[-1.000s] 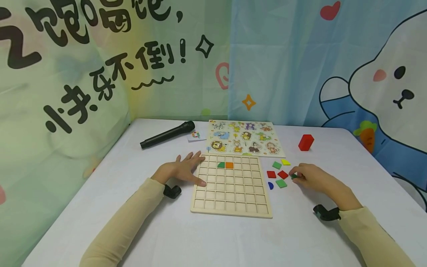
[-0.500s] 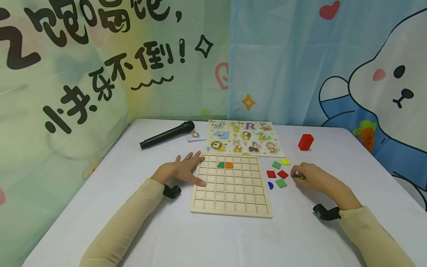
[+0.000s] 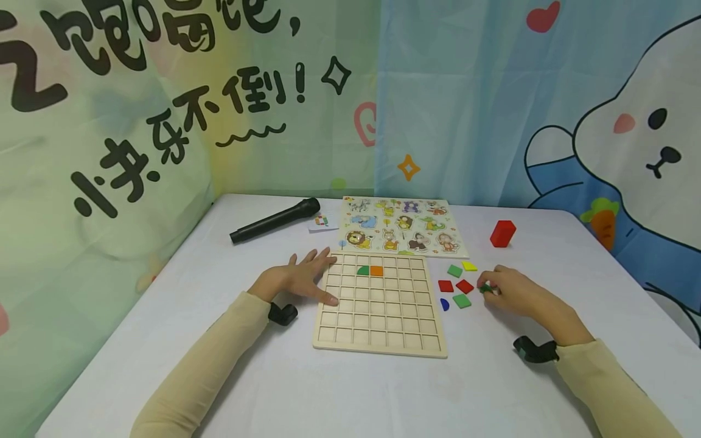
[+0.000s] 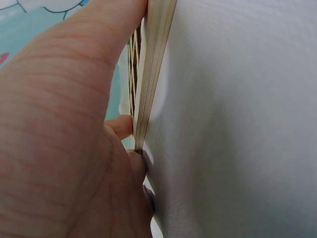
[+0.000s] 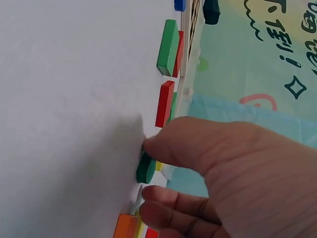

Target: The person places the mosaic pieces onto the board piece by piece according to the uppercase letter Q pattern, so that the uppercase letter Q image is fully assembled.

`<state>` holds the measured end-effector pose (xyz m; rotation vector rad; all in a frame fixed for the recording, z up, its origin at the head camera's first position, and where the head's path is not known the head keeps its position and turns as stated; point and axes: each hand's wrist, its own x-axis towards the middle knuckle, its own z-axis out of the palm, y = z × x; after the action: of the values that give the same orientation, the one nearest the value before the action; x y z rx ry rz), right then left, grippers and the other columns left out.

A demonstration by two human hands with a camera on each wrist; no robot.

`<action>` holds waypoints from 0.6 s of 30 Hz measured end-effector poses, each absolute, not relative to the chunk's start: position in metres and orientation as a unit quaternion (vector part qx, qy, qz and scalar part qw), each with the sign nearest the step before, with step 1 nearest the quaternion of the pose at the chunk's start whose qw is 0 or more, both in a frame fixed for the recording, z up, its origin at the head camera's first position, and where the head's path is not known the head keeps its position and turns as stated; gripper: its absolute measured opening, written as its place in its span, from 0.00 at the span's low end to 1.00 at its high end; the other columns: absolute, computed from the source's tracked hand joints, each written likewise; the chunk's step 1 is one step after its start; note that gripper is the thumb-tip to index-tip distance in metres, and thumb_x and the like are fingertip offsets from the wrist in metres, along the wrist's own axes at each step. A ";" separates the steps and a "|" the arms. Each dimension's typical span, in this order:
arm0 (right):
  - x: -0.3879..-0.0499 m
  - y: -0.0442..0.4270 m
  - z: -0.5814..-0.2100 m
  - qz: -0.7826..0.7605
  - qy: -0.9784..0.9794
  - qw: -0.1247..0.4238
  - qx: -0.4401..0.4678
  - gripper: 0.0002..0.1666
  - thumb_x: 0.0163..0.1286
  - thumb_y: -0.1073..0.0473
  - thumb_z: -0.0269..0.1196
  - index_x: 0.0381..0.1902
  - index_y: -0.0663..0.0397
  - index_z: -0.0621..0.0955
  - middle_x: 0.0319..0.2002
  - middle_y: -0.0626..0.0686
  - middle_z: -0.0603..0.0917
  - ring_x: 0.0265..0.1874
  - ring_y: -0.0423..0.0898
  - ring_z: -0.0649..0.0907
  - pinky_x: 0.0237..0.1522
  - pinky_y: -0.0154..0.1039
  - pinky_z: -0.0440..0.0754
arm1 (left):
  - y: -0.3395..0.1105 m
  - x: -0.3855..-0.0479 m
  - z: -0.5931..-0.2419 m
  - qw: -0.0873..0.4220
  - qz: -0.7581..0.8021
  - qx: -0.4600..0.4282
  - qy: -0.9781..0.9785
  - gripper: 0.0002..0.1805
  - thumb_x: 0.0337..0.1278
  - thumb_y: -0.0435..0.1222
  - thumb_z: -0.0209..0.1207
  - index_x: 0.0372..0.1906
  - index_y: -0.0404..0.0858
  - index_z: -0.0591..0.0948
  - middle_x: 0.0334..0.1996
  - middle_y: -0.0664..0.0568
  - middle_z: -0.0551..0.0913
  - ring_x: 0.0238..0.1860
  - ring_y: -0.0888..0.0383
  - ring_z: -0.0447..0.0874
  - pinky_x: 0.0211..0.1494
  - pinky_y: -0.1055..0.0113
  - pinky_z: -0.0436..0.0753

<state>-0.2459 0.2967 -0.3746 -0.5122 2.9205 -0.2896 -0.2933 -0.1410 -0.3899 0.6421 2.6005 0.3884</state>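
Observation:
My left hand [image 3: 298,280] lies with spread fingers on the left edge of a wooden grid board [image 3: 380,347]; the left wrist view shows the thumb along the board's rim [image 4: 153,74]. A green quarter-round piece [image 3: 363,271] and an orange square [image 3: 376,271] sit side by side in its upper cells. To the board's right, my right hand [image 3: 517,293] pinches a dark green curved piece [image 5: 145,167] between thumb and fingers, low over the white table. Near it lie red squares [image 3: 465,286], green squares [image 3: 462,300], a yellow piece [image 3: 468,266] and a blue half-round [image 3: 445,304].
Behind the board lies an animal picture board [image 3: 402,226], a card [image 3: 323,222] and a black microphone [image 3: 275,221]. A red block [image 3: 502,233] stands at the back right. An orange piece [image 5: 125,226] shows beneath the fingers in the right wrist view.
The right fingers have shifted slightly right, and the dark green piece has turned a little in them. The left hand and the board stay as they were.

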 end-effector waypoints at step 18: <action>-0.245 0.296 -0.371 -0.082 0.982 0.089 -0.146 0.18 0.61 0.62 0.69 0.48 0.64 0.83 0.30 0.53 0.79 0.31 0.47 0.75 0.34 0.40 0.82 | -0.141 -0.294 -0.390 0.214 0.146 0.237 0.936 0.62 0.45 0.68 0.63 0.79 0.48 0.45 0.79 0.49 0.32 0.79 0.46 0.27 0.74 0.37 0.30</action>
<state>-0.2451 0.2956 -0.3712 -0.4329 2.9209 -0.2425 -0.2937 -0.1412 -0.3902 0.6586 2.5978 0.4057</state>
